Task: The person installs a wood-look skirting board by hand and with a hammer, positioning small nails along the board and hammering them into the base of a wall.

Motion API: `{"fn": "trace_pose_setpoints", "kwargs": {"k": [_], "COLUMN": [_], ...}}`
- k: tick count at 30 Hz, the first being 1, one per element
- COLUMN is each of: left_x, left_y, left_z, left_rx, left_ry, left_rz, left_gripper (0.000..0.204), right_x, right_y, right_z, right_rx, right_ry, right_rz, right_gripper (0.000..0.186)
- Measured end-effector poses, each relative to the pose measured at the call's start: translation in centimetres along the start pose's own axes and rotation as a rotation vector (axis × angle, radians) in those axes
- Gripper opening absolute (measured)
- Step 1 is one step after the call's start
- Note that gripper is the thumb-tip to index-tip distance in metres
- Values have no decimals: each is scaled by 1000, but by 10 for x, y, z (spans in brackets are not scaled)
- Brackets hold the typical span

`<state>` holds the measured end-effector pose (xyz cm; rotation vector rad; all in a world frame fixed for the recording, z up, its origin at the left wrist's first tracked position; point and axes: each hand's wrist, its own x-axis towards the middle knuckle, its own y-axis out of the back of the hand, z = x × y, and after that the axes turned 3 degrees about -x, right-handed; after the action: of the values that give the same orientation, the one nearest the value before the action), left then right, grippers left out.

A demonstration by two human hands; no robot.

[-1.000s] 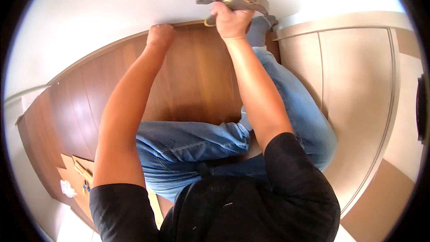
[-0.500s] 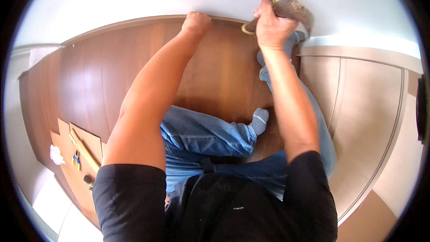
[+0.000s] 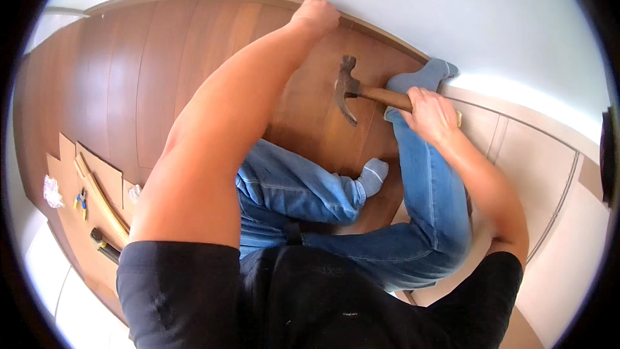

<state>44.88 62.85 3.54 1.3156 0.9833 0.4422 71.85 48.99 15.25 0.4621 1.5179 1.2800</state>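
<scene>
My right hand point(image 3: 434, 115) is closed round the wooden handle of a claw hammer point(image 3: 381, 95). The dark metal head hangs above the floor beside my blue-jeaned leg, with the curved claw toward my body. At the foot of the white wall, my left hand point(image 3: 318, 16) is closed in a fist against the brown baseboard point(image 3: 381, 35). Its fingertips are turned away, so anything pinched in them is hidden. The baseboard runs along the wall on both sides of that hand.
Brown wood planks form the floor point(image 3: 174, 84). At lower left, cardboard point(image 3: 100, 210) carries a strip of trim point(image 3: 100, 197), pliers with blue-and-yellow handles point(image 3: 81, 203), a dark tool point(image 3: 103, 242) and crumpled plastic point(image 3: 53, 192). A pale panelled door point(image 3: 516, 181) is on the right.
My right hand has come down from the wall, and its grip is now on the hammer's handle instead of near the head. My left hand stays at the baseboard as the view shifts.
</scene>
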Motion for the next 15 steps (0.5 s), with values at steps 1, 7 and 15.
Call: {"fn": "trace_pose_setpoints", "kwargs": {"k": [1, 7, 15], "left_x": [-1, -4, 2], "left_y": [4, 1, 2], "left_z": [2, -1, 0], "left_rx": [23, 2, -130], "left_ry": [-27, 3, 54], "left_rz": [-5, -11, -14], "left_gripper": [17, 18, 20], "right_x": [3, 21, 26], "right_y": [-7, -41, -52], "right_z": [-6, -47, -43], "right_rx": [2, 142, 164], "right_ry": [4, 5, 14], "right_rz": [-6, 127, 174], "right_gripper": [39, 43, 42]}}
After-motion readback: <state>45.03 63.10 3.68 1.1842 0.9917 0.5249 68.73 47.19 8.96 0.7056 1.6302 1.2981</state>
